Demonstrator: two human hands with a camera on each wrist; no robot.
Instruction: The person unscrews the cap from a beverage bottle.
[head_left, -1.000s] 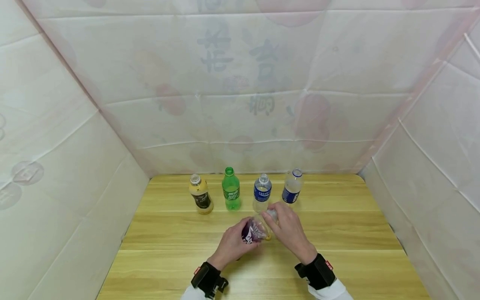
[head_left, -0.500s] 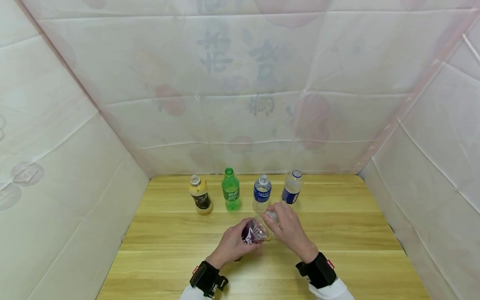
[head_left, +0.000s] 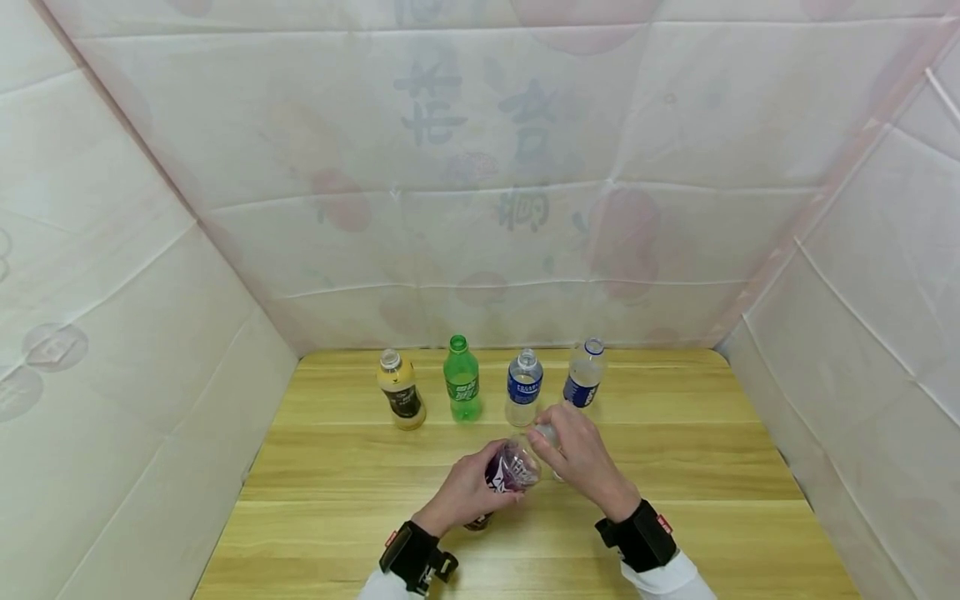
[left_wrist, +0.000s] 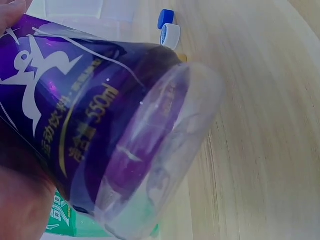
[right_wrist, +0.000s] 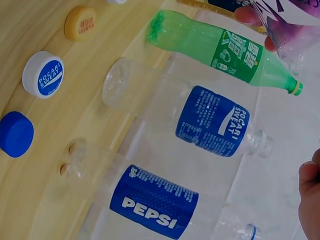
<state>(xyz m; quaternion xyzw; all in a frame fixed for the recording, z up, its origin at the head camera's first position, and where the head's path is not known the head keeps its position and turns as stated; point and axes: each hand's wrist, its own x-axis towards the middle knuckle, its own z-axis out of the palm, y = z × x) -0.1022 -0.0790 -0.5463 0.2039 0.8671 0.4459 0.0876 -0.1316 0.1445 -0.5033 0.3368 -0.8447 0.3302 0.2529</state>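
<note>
My left hand [head_left: 467, 493] grips a clear plastic bottle [head_left: 512, 468] by its purple label, which reads 550ml in the left wrist view; the bottle is tilted, its base toward the left wrist camera. At the bottle's far end my right hand [head_left: 583, 458] pinches a whitish cap [head_left: 547, 434] between thumb and fingers. In the right wrist view only part of this hand shows at the right edge. On the table near the hands lie a blue cap [right_wrist: 16, 134], a white Pocari Sweat cap [right_wrist: 43, 75] and a yellow cap [right_wrist: 80, 23].
Behind the hands stand a yellowish bottle with a black label [head_left: 402, 392], a green soda bottle [head_left: 462, 379], a Pocari Sweat bottle [head_left: 524, 387] and a Pepsi bottle [head_left: 583, 375], all uncapped. A dark round object [head_left: 478, 522] shows under the left wrist. Cloth walls enclose the wooden table [head_left: 675, 467].
The purple-labelled bottle has turned slightly between my hands and shifted a little. The right hand has moved slightly right. More of the dark object under the left wrist shows.
</note>
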